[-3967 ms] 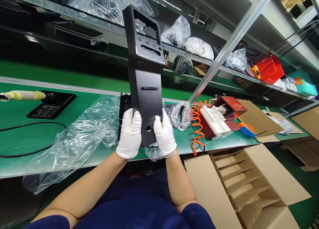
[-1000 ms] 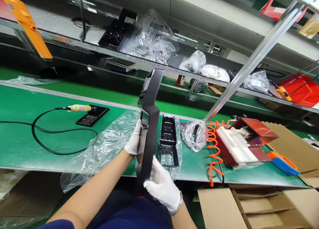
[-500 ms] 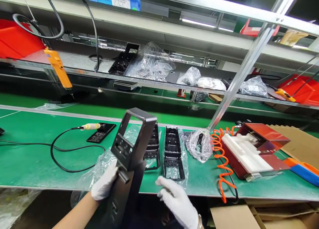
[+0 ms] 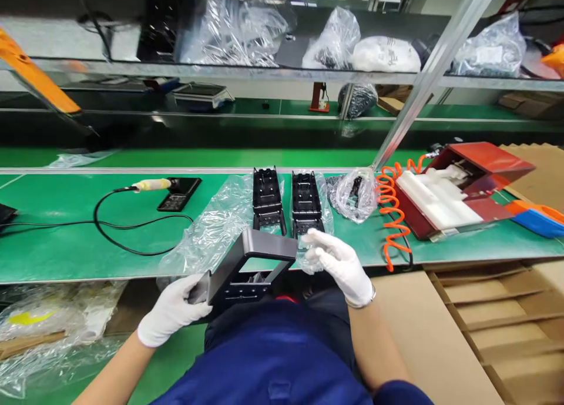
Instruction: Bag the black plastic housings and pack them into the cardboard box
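My left hand (image 4: 176, 308), in a white glove, grips the side of a black plastic housing (image 4: 251, 246) with a rectangular opening at its end. The housing is held tilted over my lap, at the front edge of the bench. Right of it, my gloved right hand (image 4: 341, 267) hovers apart from the housing with its fingers spread, holding nothing. Just beyond lie two black plastic frames, a left one (image 4: 267, 194) and a right one (image 4: 306, 198), on clear plastic bags (image 4: 220, 217).
A soldering iron (image 4: 152, 185) with a yellowish handle rests by a small black panel (image 4: 180, 194). To the right are a wrapped ring-shaped bundle (image 4: 353, 194), an orange coiled hose (image 4: 388, 211) and a red-and-white fixture (image 4: 467, 187). A divided cardboard box (image 4: 493, 311) stands low right.
My view has tilted downward. The housing has swung from upright to lying low over my lap, still in my left hand. My right hand stays open, now near the right frame's lower end.
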`<move>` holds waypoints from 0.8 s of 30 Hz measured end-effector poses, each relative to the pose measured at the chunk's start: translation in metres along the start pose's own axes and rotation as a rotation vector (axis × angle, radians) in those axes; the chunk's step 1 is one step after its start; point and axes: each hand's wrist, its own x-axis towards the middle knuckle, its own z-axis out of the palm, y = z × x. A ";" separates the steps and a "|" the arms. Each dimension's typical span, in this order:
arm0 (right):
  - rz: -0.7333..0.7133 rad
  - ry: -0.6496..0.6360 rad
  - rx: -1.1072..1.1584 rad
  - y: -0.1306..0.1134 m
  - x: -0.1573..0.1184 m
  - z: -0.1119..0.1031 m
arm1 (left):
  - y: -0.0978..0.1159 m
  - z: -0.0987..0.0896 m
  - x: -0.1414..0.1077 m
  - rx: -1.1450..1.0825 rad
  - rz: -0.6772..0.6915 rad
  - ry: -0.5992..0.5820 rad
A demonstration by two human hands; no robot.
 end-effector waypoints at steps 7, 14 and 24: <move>-0.209 -0.045 -0.308 -0.017 -0.008 0.000 | 0.008 0.002 0.001 0.174 0.084 -0.132; -0.265 0.067 -0.611 -0.013 -0.008 0.009 | 0.039 0.015 -0.004 0.506 0.323 -0.240; -0.314 0.633 -0.135 -0.007 -0.015 -0.067 | 0.076 0.001 0.007 0.549 0.336 0.135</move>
